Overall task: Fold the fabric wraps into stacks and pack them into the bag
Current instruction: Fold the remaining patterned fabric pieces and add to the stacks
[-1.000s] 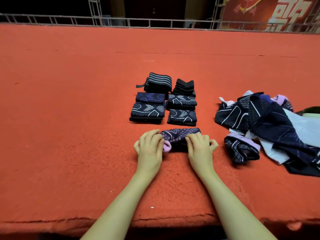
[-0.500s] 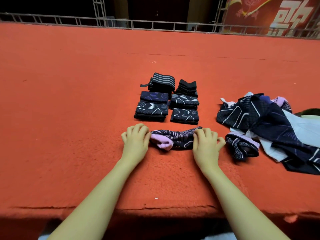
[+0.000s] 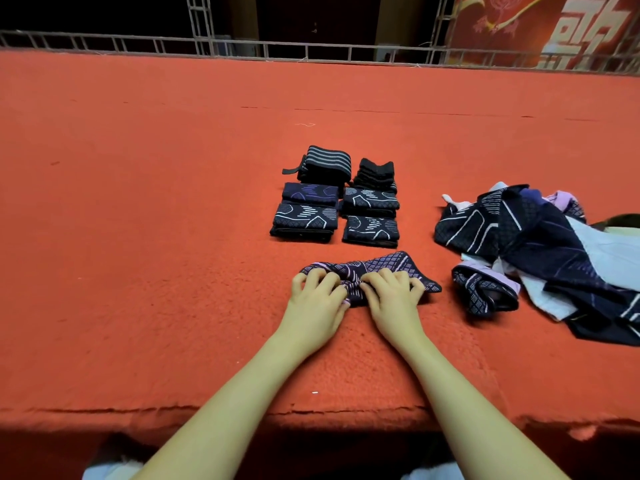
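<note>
A dark purple patterned wrap with a lilac lining lies on the red carpeted surface in front of me. My left hand and my right hand sit side by side on its near edge, fingers curled into the cloth and gripping it. Beyond it stand several folded stacks of dark wraps in two columns. An unfolded heap of wraps lies to the right, with one loose rolled wrap at its near left.
The carpet's front edge runs just below my forearms. A metal railing borders the far side, with a red banner behind it at the right. A dark object peeks in at the right edge.
My hands, spread apart at the wrap's two ends half a second ago, have come together at its middle. The wrap now lies wider and flatter, and its right end shows.
</note>
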`<control>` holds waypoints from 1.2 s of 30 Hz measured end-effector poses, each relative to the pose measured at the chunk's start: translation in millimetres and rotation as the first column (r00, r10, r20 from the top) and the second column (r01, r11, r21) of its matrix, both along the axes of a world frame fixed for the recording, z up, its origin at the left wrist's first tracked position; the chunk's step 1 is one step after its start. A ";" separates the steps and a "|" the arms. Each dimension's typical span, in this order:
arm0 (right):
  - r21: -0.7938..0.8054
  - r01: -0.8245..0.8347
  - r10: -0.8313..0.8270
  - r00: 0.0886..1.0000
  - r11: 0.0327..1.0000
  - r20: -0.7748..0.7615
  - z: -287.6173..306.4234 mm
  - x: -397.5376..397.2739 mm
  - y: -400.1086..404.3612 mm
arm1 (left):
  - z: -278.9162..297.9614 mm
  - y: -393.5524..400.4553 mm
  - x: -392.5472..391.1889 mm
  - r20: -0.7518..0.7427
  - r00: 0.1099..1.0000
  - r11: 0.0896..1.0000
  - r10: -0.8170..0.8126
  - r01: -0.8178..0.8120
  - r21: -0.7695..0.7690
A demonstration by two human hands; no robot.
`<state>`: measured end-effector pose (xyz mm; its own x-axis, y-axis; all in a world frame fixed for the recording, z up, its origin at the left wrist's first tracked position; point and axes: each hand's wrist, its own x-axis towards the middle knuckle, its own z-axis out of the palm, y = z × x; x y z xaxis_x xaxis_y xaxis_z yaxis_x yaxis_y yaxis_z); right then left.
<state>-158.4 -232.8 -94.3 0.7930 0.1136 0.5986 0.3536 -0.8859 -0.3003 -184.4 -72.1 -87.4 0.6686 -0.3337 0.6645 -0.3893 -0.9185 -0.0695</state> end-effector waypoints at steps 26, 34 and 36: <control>-0.098 -0.112 0.124 0.983 0.989 0.135 35.8 -19.4 -12.2 | 21.3 33.8 -11.0 -0.032 0.994 0.965 -0.101 0.090 -0.248; -0.043 -0.133 0.114 0.949 0.990 -0.295 47.1 11.7 22.7 | 30.2 25.7 10.5 -0.313 0.942 0.935 0.117 -0.211 -0.284; -0.112 -0.167 0.107 0.903 0.979 -0.416 46.3 21.9 27.8 | 27.9 27.7 19.3 -0.392 0.910 0.948 0.132 -0.232 -0.219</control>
<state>-136.5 -205.0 -47.9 0.9339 0.2982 0.1971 0.3487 -0.8813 -0.3189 -165.2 -44.4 -59.5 0.9140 -0.0349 0.4043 -0.1652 -0.9420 0.2921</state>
